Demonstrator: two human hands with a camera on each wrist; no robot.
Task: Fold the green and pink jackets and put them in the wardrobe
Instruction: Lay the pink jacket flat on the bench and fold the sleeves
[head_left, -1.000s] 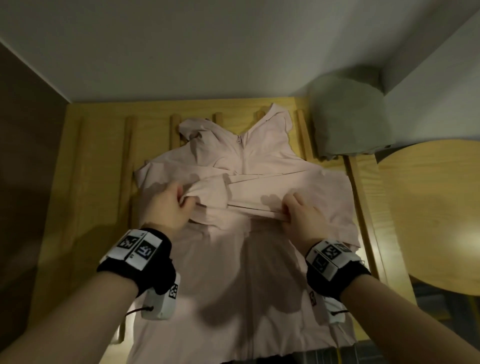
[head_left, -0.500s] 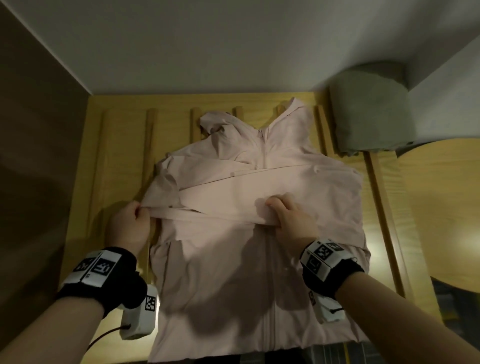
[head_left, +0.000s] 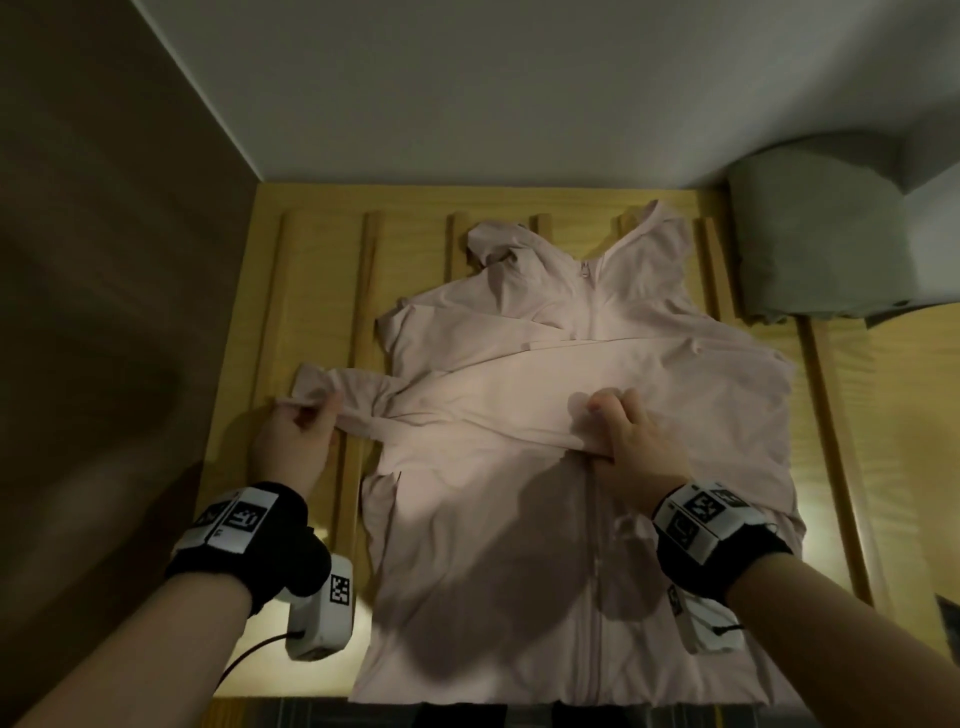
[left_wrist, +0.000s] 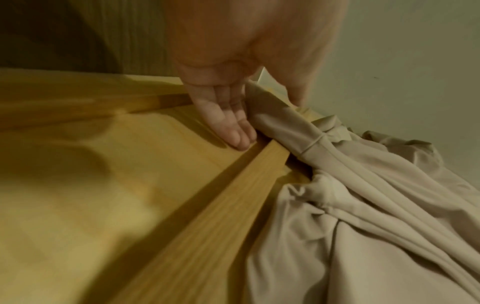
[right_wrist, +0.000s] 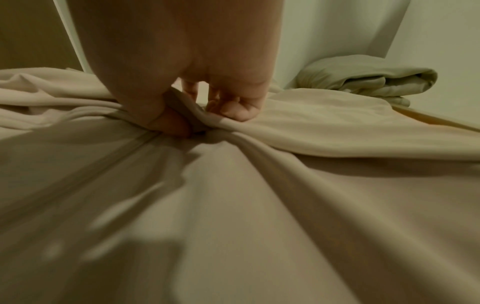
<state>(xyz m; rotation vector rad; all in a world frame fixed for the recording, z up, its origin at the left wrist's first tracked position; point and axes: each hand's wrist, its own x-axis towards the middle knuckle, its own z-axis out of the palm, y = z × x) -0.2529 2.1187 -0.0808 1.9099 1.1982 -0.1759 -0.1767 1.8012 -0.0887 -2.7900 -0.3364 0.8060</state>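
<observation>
The pink jacket (head_left: 597, 467) lies front up on the slatted wooden bed base (head_left: 311, 291), hood toward the wall. One sleeve (head_left: 467, 410) lies folded across the chest, its cuff pulled out past the jacket's left edge. My left hand (head_left: 301, 426) pinches that cuff (left_wrist: 270, 115) over a slat. My right hand (head_left: 623, 436) pinches the sleeve's lower edge (right_wrist: 187, 115) at the zip line. The green jacket (head_left: 810, 239) sits folded at the back right by the wall, also in the right wrist view (right_wrist: 369, 80).
A dark wooden panel (head_left: 104, 312) stands along the left side. White wall (head_left: 519, 88) closes the back. A round wooden table top (head_left: 914, 467) sits to the right of the bed base. Raised slats (left_wrist: 233, 185) run across the wood.
My left hand moved left, drawing the sleeve cuff out beyond the jacket's left edge. The right hand stayed pinching the sleeve near the zip. The head view shifted left.
</observation>
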